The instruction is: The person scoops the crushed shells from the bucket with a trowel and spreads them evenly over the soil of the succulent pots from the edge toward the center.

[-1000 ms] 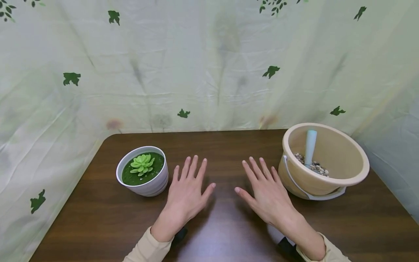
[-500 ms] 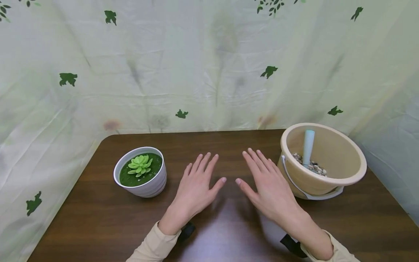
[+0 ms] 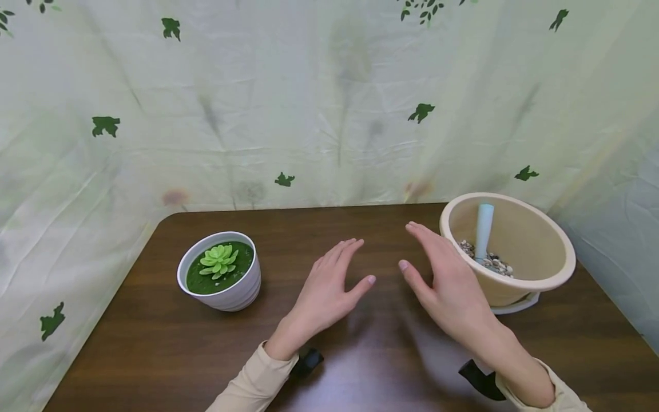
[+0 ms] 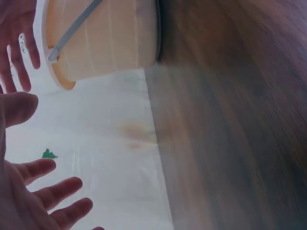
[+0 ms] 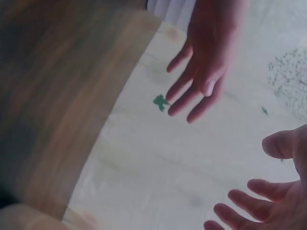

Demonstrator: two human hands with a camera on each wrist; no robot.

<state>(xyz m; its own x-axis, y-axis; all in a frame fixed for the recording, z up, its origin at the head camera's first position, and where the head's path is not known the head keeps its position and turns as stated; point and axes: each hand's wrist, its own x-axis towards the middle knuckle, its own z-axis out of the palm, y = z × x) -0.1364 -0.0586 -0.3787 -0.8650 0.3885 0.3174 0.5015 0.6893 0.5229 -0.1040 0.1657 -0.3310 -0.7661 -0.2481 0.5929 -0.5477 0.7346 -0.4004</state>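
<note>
Both hands are held over the middle of the table, apart, with palms turned toward each other and nothing in them. The left hand [image 3: 329,289] has its fingers extended and its thumb spread, to the right of a white pot [image 3: 242,289] holding a green succulent [image 3: 218,260]. In front of the beige bucket [image 3: 504,292] is the right hand [image 3: 453,283], its fingers hiding part of the bucket's left side; whether they touch cannot be told. Inside the bucket, a light blue tube [image 3: 484,232] stands upright among small pebbles [image 3: 496,264].
A dark brown wooden table [image 3: 154,355] lies under everything. Behind it hangs a pale curtain [image 3: 309,103] with green leaf prints. The bucket has a grey handle [image 4: 76,28] hanging on its side. Dark straps [image 3: 481,380] sit at the wrists.
The left hand has moved right, away from the white pot. The right hand has shifted right toward the bucket. Both have turned from palms down to palms facing inward.
</note>
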